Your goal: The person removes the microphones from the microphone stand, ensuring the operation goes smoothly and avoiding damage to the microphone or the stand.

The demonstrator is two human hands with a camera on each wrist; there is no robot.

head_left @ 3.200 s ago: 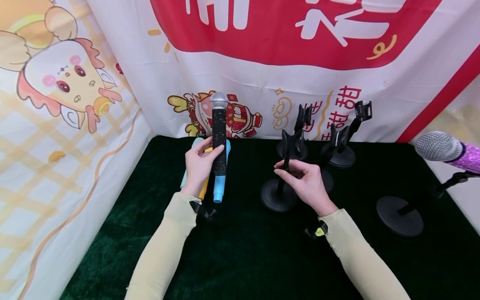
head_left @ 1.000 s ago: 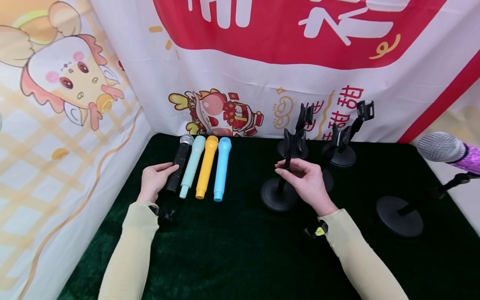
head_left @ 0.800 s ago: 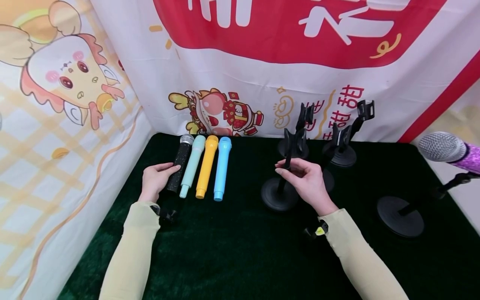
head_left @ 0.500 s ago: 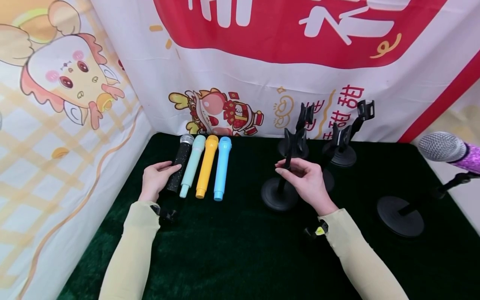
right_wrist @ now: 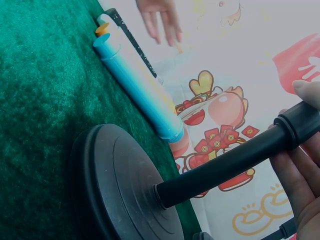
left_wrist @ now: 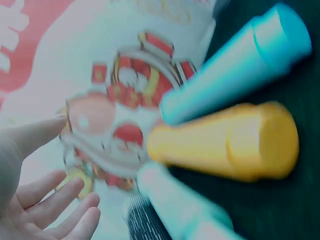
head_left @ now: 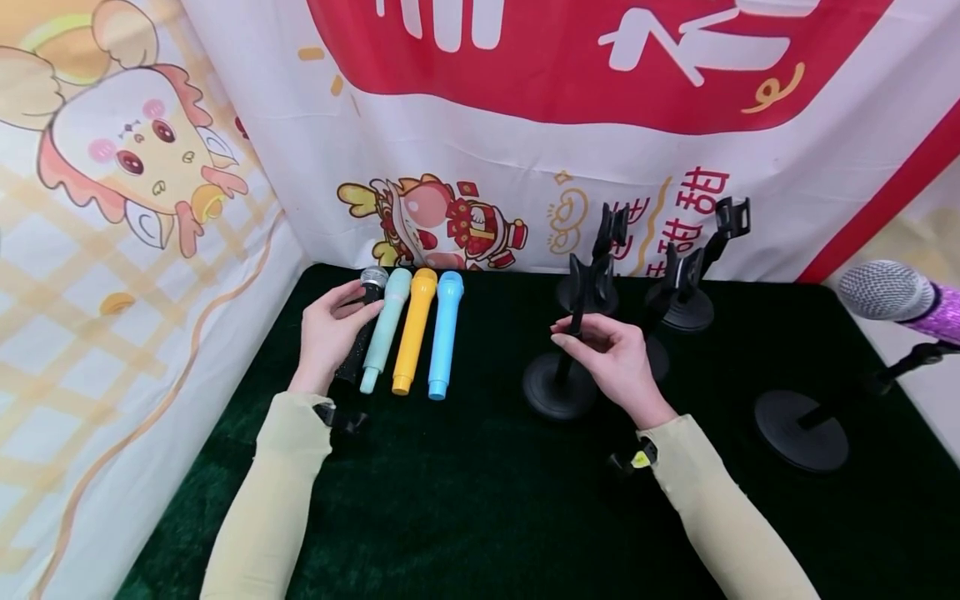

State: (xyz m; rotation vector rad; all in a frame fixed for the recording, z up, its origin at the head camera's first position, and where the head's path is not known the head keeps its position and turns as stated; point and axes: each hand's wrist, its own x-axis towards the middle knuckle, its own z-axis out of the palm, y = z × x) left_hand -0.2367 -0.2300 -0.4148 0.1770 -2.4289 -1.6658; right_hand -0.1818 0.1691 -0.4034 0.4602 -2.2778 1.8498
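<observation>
My left hand (head_left: 330,333) hovers over the left end of a row of microphones, its fingers apart and holding nothing. Below it lies a black microphone (head_left: 372,293) with a silver head, partly hidden by the hand. Beside that one lie a mint-green microphone (head_left: 386,333), a yellow microphone (head_left: 415,333) and a blue microphone (head_left: 446,333). In the left wrist view, the left hand's fingers (left_wrist: 52,202) are spread, clear of the yellow microphone (left_wrist: 225,142). My right hand (head_left: 618,358) pinches the pole of a black microphone stand (head_left: 558,387), whose round base (right_wrist: 125,185) rests on the cloth.
Several other black stands, among them one with a clip (head_left: 731,218), stand behind the right hand. At far right a purple glitter microphone (head_left: 888,292) sits on its own stand base (head_left: 801,429). Dark green cloth (head_left: 480,500) covers the table; a printed banner (head_left: 555,167) hangs behind.
The left hand laid the black microphone down left of the mint-green one, then let go and rose up and rightward. The right hand keeps its grip on the stand.
</observation>
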